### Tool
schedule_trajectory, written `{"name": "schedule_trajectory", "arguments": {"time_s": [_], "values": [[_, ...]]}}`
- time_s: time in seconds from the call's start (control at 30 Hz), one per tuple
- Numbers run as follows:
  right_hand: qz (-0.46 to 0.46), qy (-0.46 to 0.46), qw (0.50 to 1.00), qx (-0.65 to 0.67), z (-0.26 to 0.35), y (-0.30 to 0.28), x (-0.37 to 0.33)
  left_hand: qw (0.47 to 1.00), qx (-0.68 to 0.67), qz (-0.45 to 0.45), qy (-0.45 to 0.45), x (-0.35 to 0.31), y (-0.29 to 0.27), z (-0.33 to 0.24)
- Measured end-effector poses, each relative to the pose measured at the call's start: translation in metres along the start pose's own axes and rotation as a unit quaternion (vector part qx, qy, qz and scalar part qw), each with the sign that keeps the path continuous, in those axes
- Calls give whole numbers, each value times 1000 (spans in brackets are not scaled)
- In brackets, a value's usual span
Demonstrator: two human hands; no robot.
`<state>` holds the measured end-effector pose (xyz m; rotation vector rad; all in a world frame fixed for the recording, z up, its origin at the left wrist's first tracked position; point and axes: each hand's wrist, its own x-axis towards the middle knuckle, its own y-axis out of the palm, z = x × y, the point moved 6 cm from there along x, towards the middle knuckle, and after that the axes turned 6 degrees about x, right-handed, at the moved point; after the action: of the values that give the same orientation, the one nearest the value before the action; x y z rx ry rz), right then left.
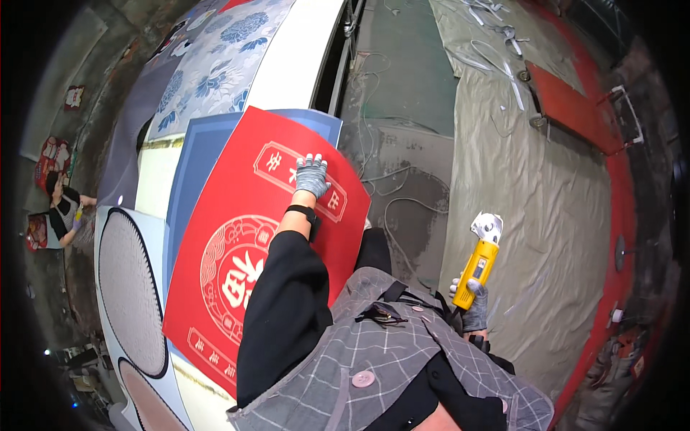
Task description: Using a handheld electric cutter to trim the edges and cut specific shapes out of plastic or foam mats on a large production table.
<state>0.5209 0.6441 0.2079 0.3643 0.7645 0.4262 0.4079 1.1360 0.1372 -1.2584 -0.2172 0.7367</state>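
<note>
My left hand (312, 177), in a grey glove with bare fingertips, lies flat with fingers spread on a red mat (287, 194). The mat bears cream characters and a round emblem, and it rests at a slant over a blue-grey mat (195, 154). Its right edge reaches my body. Off to the right, my gloved right hand (473, 302) is closed around a yellow handheld electric cutter (477, 273). The cutter points away from me, its silver-white head (488, 225) raised above the grey sheet and apart from the mats.
Left of the red mat lie oval-patterned mats (133, 291) and, farther off, a blue floral mat (215, 65). A grey sheet (532, 237) covers the right side, with white strips (496, 61) on it and a red cart (575, 108). Cables trail across the floor. A person (68, 212) works at far left.
</note>
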Motion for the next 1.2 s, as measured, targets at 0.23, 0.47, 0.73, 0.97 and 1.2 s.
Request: {"name": "schedule_trajectory", "arguments": {"time_s": [0.23,0.47,0.73,0.97,1.2], "values": [[-109,-40,992,-42,24,45,61,993,13,89,77,117,38,10],[-101,21,995,7,25,116,112,975,-112,146,122,163,42,32],[17,60,994,-91,34,179,163,985,-168,37,-16,166,60,70],[47,18,984,-171,49,192,178,970,-194,56,132,139,-33,112],[20,34,990,-133,42,171,185,970,-217,-108,-10,61,-152,285]]}}
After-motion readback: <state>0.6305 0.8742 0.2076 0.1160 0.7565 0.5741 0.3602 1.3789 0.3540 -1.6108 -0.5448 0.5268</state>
